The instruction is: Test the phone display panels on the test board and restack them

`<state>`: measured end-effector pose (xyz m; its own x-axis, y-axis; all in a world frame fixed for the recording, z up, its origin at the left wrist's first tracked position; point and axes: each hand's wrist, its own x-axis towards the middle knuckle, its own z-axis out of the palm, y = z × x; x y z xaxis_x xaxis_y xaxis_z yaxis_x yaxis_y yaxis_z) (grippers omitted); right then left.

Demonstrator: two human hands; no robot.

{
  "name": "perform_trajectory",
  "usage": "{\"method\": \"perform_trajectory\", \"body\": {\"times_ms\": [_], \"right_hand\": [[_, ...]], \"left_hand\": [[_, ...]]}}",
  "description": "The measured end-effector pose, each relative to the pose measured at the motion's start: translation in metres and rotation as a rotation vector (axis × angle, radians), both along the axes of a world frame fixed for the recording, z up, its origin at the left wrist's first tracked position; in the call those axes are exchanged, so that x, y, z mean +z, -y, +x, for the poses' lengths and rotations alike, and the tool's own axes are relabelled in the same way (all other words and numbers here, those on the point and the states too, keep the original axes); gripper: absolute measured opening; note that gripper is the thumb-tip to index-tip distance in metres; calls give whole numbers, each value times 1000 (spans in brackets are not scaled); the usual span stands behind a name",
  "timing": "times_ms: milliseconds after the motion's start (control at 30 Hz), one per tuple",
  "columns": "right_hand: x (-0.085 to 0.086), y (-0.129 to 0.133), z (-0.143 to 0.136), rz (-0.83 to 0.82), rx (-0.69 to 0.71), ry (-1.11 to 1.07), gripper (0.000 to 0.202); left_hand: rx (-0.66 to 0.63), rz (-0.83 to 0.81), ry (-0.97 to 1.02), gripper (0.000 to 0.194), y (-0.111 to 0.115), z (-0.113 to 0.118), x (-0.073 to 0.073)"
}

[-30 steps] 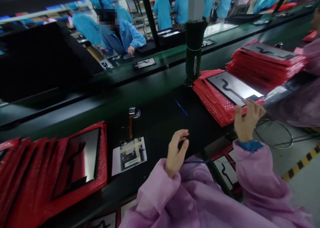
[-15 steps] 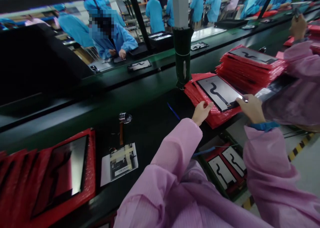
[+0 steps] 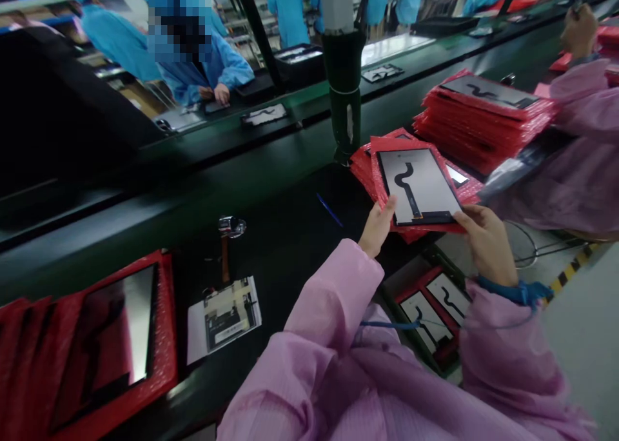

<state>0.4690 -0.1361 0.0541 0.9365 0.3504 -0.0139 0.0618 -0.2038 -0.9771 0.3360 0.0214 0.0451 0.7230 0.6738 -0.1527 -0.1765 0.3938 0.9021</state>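
Note:
Both my hands hold a flat display panel (image 3: pixel 434 182), silver-backed with a dark curved ribbon cable, lying on a red bubble-wrap sheet. My left hand (image 3: pixel 377 227) grips the near left corner, thumb on top. At the near right corner, my right hand (image 3: pixel 489 242) pinches the panel's edge; a blue band circles that wrist. The panel and its red sheet are tilted toward me, above a stack of red bubble-wrap sleeves (image 3: pixel 363 173) with more panels among them. My fingertips under the sheet are hidden.
A taller stack of red sleeves (image 3: pixel 483 128) stands behind, beside a co-worker's pink sleeve (image 3: pixel 570 170). On the dark bench lie a blue pen (image 3: pixel 329 210), a taped part on white card (image 3: pixel 232 318) and red-wrapped panels (image 3: pixel 113 338). A green post (image 3: pixel 345 106) rises mid-bench. Below sits a tray (image 3: pixel 447 367) with two panels.
The top panel and its red sheet have been lifted from the stack and drawn toward me, uncovering another panel beneath. Both hands have moved nearer with it.

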Motion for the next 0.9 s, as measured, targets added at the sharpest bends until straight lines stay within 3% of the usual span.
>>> {"method": "perform_trajectory", "body": {"times_ms": [133,233,367,533,633,700,900], "right_hand": [[9,8,-31,120,44,-92,39],[15,12,-61,107,175,-56,41],[5,-9,-110,136,418,-49,37],[-37,-51,-164,118,655,-192,46],[-56,-64,-181,82,717,-297,55],[-59,-68,-185,57,724,-361,59],[-43,-75,-181,-73,779,-456,52]], "left_hand": [[-57,62,35,47,9,-32,4],[-11,81,43,52,18,-82,0],[287,122,-117,48,29,-162,-22],[584,-9,-231,52,44,-237,-55],[633,-100,-235,58,49,-255,-59],[625,-144,-222,63,50,-259,-56],[568,-285,-109,65,47,-266,-51]]}}
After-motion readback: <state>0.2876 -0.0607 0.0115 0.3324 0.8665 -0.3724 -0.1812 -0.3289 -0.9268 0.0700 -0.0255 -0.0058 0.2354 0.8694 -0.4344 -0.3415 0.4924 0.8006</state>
